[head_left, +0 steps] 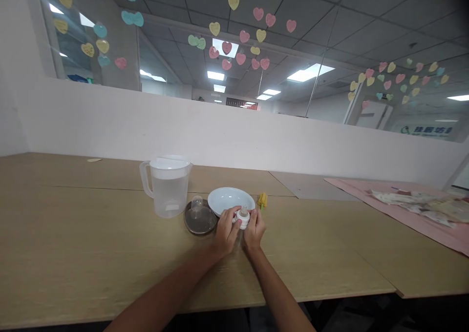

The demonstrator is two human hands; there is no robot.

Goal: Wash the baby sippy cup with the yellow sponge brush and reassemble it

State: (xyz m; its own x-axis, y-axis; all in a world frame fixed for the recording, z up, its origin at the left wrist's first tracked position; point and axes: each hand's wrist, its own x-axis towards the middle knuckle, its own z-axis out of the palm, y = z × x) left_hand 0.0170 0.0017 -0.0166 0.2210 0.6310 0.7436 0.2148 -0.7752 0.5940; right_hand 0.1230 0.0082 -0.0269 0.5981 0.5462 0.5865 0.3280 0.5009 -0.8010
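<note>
Between my two hands is a baby bottle top [242, 219], a white ring with a see-through teat pointing up. My left hand [226, 230] grips it from the left, thumb and fingers closed on the ring. From the other side my right hand [254, 228] presses against it with bent fingers. Whether a bottle body is below the ring I cannot tell. Just behind it stands a white bowl [227, 194]. Left of the bowl lies a dark round tray [200, 227] with a clear cap [197, 204] on it.
A clear plastic jug [169, 190] holding water stands left of the tray. Right of the bowl is a yellow sponge brush [262, 200] with a green handle. A pink cloth [414, 215] with plastic bags covers the right end of the wooden table [110, 254]. A white wall rises behind.
</note>
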